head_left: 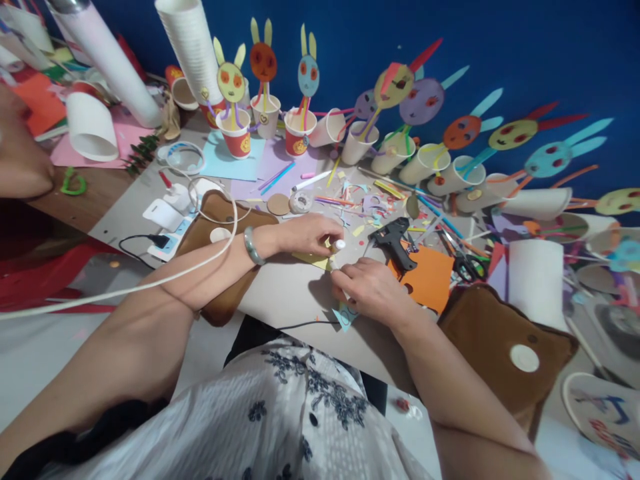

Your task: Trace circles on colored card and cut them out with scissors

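My left hand [310, 235], with a bangle at the wrist, is closed in a pinch around a small white cylinder [339, 245], perhaps a cap. Close beside it, my right hand [367, 287] pinches a short white piece [334, 264]; its full shape is hidden by the fingers. Yellow paper [313, 260] lies under my left hand. A light blue paper scrap with drawn rings [346, 316] shows below my right hand. Just right of my hands, a black glue gun [395, 243] lies partly over orange paper [433, 273].
Paper cups with rabbit-faced figures [306, 75] line the blue wall. Scissors [467, 260] and paper scraps [370, 200] lie around. A power strip [175, 233] and white cable [150, 283] are left. Brown felt pieces [500, 333] flank me. Another person's arm [23, 150] is far left.
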Available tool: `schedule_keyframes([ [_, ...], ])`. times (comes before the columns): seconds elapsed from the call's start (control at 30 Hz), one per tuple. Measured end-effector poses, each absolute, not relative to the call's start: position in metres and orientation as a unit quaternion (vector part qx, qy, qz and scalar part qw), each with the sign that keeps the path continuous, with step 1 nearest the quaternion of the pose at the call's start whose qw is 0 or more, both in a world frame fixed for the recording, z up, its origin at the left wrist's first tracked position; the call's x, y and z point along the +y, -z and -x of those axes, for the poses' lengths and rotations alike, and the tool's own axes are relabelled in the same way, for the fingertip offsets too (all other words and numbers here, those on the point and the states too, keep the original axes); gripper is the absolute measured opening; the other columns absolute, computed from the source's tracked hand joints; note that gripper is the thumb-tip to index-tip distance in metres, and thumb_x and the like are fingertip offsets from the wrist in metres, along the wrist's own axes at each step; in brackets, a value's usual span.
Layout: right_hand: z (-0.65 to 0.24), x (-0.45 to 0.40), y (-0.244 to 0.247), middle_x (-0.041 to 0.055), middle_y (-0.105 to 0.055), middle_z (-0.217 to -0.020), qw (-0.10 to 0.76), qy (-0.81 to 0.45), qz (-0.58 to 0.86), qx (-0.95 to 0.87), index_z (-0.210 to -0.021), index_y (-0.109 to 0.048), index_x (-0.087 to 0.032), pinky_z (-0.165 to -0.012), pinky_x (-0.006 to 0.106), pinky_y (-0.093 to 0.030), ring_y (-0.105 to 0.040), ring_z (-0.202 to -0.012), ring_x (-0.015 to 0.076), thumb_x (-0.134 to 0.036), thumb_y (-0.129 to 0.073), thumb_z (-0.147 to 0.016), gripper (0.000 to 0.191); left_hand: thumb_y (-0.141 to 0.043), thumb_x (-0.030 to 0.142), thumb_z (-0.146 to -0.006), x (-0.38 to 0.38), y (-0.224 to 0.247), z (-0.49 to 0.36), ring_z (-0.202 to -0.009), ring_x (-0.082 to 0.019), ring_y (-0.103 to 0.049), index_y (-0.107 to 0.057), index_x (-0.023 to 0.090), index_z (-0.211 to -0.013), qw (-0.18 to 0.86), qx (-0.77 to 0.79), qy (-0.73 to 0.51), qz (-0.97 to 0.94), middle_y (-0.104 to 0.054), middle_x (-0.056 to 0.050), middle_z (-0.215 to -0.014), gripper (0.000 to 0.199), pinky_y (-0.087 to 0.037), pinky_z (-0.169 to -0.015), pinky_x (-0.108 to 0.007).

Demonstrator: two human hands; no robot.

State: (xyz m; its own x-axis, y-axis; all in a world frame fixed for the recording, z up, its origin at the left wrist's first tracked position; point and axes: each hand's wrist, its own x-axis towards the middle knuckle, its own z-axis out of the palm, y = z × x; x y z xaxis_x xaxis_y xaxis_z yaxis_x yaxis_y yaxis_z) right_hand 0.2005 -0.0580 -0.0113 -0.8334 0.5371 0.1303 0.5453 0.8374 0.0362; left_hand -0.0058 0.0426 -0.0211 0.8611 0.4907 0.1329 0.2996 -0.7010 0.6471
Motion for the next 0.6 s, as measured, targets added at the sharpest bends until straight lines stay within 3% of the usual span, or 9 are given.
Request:
schedule_keyframes([
  [0.2,-0.216,-0.047,0.005,0.0009,-0.064,-0.059,0.129,-0.001,0.324,-0.937,-0.073,-0.060,-0.021,-0.060,0.031,-0.033,-0.052,-0.052,0.0158,-0.014,-0.057,-0.087,0.016,-0.062,0.016,-0.077,0.042,0.021,0.006,-0.080,-0.019,-0.057,-0.063,0.018,-0.081,0.314,0.220,-0.147,-0.912,-0.067,-0.006,-0.087,0.004,-0.040,-0.074,-0.030],
  [0.43,-0.237,-0.023,0.003,-0.0011,-0.063,-0.059,0.332,-0.200,0.533,-0.752,-0.073,-0.064,-0.022,-0.048,0.027,-0.038,-0.054,-0.049,0.0141,-0.021,-0.067,-0.078,0.006,-0.067,0.018,-0.081,0.045,0.023,0.008,-0.097,-0.021,-0.061,-0.069,0.017,-0.093,0.318,0.208,-0.163,-0.910,-0.067,-0.009,-0.105,0.012,-0.045,-0.086,-0.032],
  [0.6,-0.232,-0.002,-0.002,-0.0023,-0.058,-0.054,0.350,-0.258,0.595,-0.676,-0.071,-0.065,-0.022,-0.045,0.027,-0.036,-0.050,-0.048,0.0139,-0.025,-0.070,-0.074,0.007,-0.069,0.021,-0.082,0.044,0.020,0.006,-0.086,-0.019,-0.061,-0.073,0.017,-0.101,0.293,0.249,-0.128,-0.914,-0.072,-0.007,-0.099,0.021,-0.041,-0.078,-0.030],
])
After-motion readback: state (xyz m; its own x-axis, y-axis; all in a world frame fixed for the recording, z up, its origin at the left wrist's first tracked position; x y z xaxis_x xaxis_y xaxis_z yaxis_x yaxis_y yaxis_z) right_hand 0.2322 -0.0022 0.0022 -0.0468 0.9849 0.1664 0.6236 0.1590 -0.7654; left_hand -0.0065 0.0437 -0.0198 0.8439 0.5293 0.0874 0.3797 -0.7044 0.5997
